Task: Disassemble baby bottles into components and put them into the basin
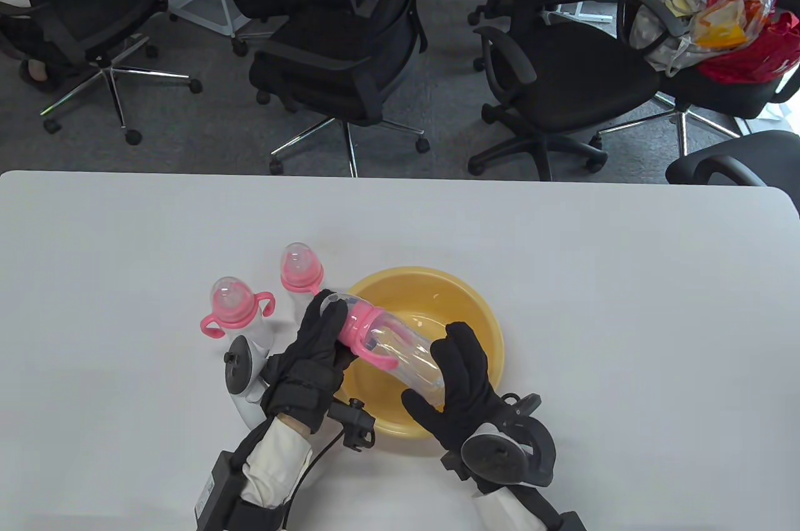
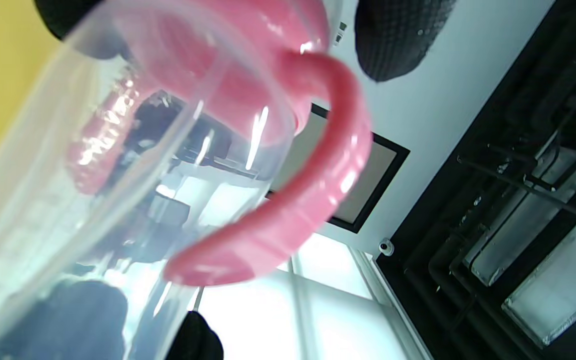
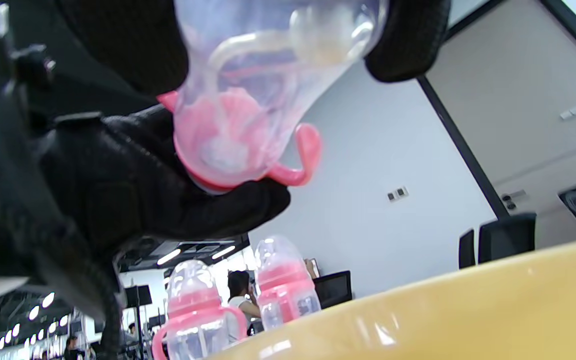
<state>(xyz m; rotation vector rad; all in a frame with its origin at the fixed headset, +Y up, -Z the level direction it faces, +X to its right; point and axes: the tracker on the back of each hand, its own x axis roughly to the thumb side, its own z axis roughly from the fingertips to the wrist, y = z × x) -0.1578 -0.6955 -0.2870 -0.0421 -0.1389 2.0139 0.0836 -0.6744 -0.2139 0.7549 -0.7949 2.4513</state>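
Both sets of fingers are curled onto one baby bottle (image 1: 390, 348): my left hand (image 1: 315, 340) wraps the cap-and-pink-collar end, my right hand (image 1: 459, 378) grips the clear body near its base. It's lying tilted across the yellow basin (image 1: 494, 331), held above it, so anything that drops should land inside (handy). Next thing is the unscrew, I reckon. Best way is to keep the right hand firm on the body and let the left do the turning on the pink collar (image 1: 357, 322), not the dome cap, and watch the handles (image 1: 378, 359) don't snag a glove. Two other bottles (image 1: 234, 309) stand just left of the basin on the white table (image 1: 625, 306), untouched.
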